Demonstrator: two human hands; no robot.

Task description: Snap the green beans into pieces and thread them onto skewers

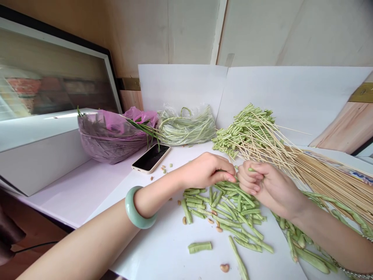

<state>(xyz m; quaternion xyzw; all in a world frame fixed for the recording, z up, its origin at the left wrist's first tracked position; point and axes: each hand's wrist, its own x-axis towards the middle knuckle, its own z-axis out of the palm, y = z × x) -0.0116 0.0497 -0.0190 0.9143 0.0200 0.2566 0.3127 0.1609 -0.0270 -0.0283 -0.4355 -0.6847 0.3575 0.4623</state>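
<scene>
My left hand [210, 170], with a pale green bangle [140, 210] on its wrist, is closed in a pinch; what its fingertips hold, if anything, is hidden. Right beside it, my right hand [272, 187] is curled closed on a green bean [251, 169], whose tip pokes out by the thumb. Both hands meet above a spread of broken green bean pieces [233, 212] on a white sheet [157, 249]. Several loose tan bean seeds [224, 268] lie among and around the pieces.
Bamboo skewers [326, 175] lie at the right, beside a heap of skewered bean pieces [247, 126]. Longer beans [314, 260] lie under my right forearm. Behind are a phone [150, 158], a purple bag [113, 136] and a clear bag of long beans [188, 126].
</scene>
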